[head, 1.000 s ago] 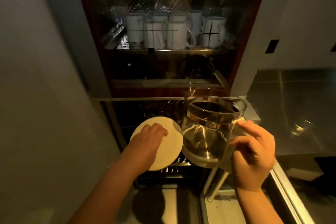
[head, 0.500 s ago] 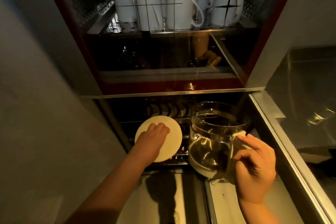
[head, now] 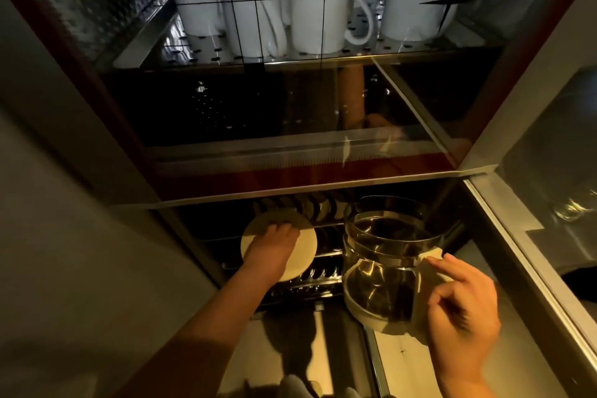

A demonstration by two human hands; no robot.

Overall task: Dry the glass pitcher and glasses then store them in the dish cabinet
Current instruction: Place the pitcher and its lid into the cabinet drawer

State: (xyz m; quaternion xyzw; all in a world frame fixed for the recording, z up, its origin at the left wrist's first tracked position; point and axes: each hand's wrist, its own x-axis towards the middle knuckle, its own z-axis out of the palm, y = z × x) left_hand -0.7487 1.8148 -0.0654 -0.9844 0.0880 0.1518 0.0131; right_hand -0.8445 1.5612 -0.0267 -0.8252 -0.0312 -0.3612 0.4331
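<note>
Left hand (head: 273,247) reaches into the lower compartment of the cabinet (head: 97,100) and grasps a round cream lid (head: 307,245), fingers curled over its upper face, holding it nearly flat above a wire rack (head: 319,271). Behind the lid, a row of small dishes (head: 310,207) stands on edge in that rack, close to the lid's far edge. Below the forearm, a pale floor panel shows the arm's shadow, and something white (head: 294,383) pokes in at the bottom edge; what it is cannot be told.

Above, behind the glass door (head: 290,113), white mugs (head: 316,10) stand packed together on a perforated metal shelf (head: 200,45), and the dark glass beneath them reflects an arm.

Just right of the lid, well apart from the mugs, the glass pitcher (head: 384,262) hangs tilted in front of the lower compartment's opening, mouth toward the cabinet, cream base toward the person. Right hand (head: 462,307) grips its cream handle (head: 429,265), thumb on top, fingers wrapped round.

Farther right runs a metal frame edge (head: 517,252), then a dim steel counter (head: 549,155) with a faint glassy glint on it.
</note>
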